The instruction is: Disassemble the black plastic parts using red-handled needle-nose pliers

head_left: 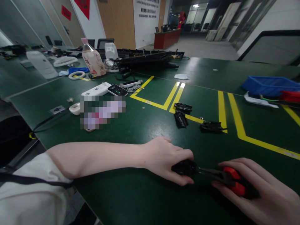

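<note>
My left hand [167,161] is closed around a small black plastic part [185,167], most of it hidden by the fingers. From the right, my right hand [260,181] grips long-nose pliers [231,179] by their red and black handles. The pliers' thin jaws point left and reach the black part; whether they pinch it I cannot tell. Beyond my hands lie three similar black plastic pieces: one at the back [183,107], another just in front of it [181,118], and a third farther right [212,126].
Yellow tape lines [234,115] mark the green table [131,200]. At left lie a white device [96,89], a black-faced gadget [117,90] and a blurred-out phone-like object [103,114]. Behind stand a drink bottle [93,59] and long black parts [145,61]. A blue tray [269,86] sits at right.
</note>
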`<state>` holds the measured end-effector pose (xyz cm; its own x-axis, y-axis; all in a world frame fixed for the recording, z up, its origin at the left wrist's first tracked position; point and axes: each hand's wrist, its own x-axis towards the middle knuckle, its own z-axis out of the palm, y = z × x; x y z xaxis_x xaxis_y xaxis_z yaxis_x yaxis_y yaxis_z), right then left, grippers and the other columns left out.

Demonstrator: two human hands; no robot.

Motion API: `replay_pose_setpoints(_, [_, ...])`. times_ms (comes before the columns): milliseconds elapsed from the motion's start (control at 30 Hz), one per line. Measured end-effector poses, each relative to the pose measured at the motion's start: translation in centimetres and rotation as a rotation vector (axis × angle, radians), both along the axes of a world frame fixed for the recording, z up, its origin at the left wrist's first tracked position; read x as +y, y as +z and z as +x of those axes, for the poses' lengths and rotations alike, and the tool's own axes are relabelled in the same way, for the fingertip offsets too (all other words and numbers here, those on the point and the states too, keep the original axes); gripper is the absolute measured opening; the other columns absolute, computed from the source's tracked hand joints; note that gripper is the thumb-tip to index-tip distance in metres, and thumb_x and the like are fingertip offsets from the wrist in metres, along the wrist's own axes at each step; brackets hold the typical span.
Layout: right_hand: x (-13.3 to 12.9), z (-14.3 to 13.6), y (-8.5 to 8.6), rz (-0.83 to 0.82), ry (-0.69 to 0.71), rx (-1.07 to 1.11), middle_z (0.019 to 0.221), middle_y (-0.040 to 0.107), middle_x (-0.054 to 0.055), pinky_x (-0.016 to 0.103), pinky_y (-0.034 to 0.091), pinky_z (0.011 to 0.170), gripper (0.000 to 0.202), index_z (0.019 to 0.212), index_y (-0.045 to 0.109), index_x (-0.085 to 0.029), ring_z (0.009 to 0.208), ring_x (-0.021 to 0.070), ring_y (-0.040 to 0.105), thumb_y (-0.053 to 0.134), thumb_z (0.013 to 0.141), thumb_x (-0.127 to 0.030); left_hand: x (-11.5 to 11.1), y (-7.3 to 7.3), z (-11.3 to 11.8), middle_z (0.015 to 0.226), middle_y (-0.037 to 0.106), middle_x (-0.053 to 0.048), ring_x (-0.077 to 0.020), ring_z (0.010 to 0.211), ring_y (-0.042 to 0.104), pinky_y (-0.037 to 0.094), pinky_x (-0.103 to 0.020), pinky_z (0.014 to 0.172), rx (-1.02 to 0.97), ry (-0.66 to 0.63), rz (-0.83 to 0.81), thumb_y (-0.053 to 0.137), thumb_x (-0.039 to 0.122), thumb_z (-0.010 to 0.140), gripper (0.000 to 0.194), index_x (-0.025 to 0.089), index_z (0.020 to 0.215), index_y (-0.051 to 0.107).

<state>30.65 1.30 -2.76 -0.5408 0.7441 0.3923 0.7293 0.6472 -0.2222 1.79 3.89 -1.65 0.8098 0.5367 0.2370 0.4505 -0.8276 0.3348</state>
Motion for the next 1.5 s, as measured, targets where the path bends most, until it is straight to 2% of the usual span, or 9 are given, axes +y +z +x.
replay_pose_setpoints(233, [0.7,0.8,-0.1,0.119,0.043,-0.044,0.097,0.068,0.008,0.039,0.058,0.061,0.042,0.106,0.061,-0.025,0.081,0.0269,0.068,0.059,0.087,-0.062,-0.1,-0.2,0.0,0.076,0.074,0.006,-0.0119,0.058,0.068,0.041,-0.026,0.056,-0.037,0.061,0.051,0.064,0.063,0.087,0.051,0.018,0.109,0.056])
replay_pose_setpoints(400, [0.6,0.5,0.0,0.170,0.026,-0.043,0.098,0.067,0.010,0.048,0.057,0.065,0.039,0.107,0.060,-0.027,0.085,0.0325,0.068,0.056,0.089,-0.061,-0.1,0.1,-0.1,0.073,0.073,0.005,-0.0141,0.057,0.068,0.042,-0.027,0.058,0.002,0.089,0.057,0.059,0.067,0.089,0.055,0.017,0.111,0.056])
replay_pose_setpoints(500, [0.5,0.4,0.3,0.109,0.063,-0.036,0.094,0.068,0.008,0.042,0.058,0.061,0.034,0.107,0.061,-0.026,0.079,0.0277,0.068,0.059,0.090,-0.055,-0.1,0.4,0.0,0.070,0.072,0.004,-0.0160,0.055,0.067,0.042,-0.028,0.056,0.048,0.110,0.032,0.057,0.068,0.089,0.056,0.017,0.113,0.057])
replay_pose_setpoints(600, [0.4,0.1,0.6,0.078,0.119,-0.017,0.090,0.068,0.006,0.036,0.058,0.057,0.039,0.108,0.061,-0.025,0.074,0.0231,0.068,0.064,0.086,-0.058,-0.2,0.5,-0.1,0.067,0.071,0.004,-0.0170,0.055,0.067,0.043,-0.029,0.059,0.094,0.116,0.004,0.055,0.068,0.091,0.056,0.017,0.115,0.058])
replay_pose_setpoints(700, [0.4,-0.5,0.6,0.059,0.117,0.017,0.090,0.068,0.007,0.036,0.057,0.058,0.041,0.107,0.062,-0.023,0.075,0.0227,0.067,0.063,0.087,-0.059,-0.4,0.5,-0.2,0.071,0.073,0.001,-0.0163,0.057,0.067,0.044,-0.031,0.064,0.102,0.104,0.004,0.051,0.064,0.094,0.052,0.017,0.112,0.061])
replay_pose_setpoints(833, [0.5,-0.7,0.8,0.082,0.121,-0.002,0.088,0.066,0.007,0.034,0.056,0.056,0.042,0.104,0.061,-0.021,0.073,0.0214,0.065,0.062,0.087,-0.060,-0.4,0.5,-0.3,0.066,0.070,0.002,-0.0139,0.051,0.062,0.041,-0.030,0.061,0.081,0.090,0.007,0.049,0.062,0.095,0.048,0.016,0.099,0.064])
replay_pose_setpoints(1167, [0.2,-0.6,1.1,0.110,0.118,-0.023,0.099,0.064,0.013,0.032,0.056,0.058,0.045,0.098,0.062,-0.016,0.078,0.0220,0.067,0.059,0.090,-0.060,-0.4,0.4,-0.4,0.062,0.066,0.005,-0.0113,0.048,0.058,0.038,-0.028,0.057,0.030,0.056,0.049,0.052,0.064,0.092,0.048,0.017,0.093,0.063])
replay_pose_setpoints(1367, [0.1,-0.7,1.1,0.095,0.119,0.006,0.090,0.065,0.008,0.031,0.054,0.058,0.042,0.098,0.062,-0.018,0.074,0.0204,0.065,0.062,0.088,-0.059,-0.4,0.5,-0.6,0.063,0.068,0.005,-0.0101,0.048,0.057,0.036,-0.027,0.054,-0.015,0.002,0.051,0.050,0.065,0.093,0.049,0.017,0.090,0.063])
replay_pose_setpoints(1500, [-0.1,-0.5,0.7,0.085,0.100,0.002,0.091,0.066,0.007,0.035,0.054,0.060,0.038,0.099,0.062,-0.022,0.075,0.0218,0.064,0.064,0.087,-0.058,-0.4,0.4,-0.6,0.059,0.066,0.005,-0.0107,0.048,0.060,0.036,-0.028,0.054,-0.019,-0.026,0.050,0.050,0.065,0.093,0.050,0.018,0.085,0.062])
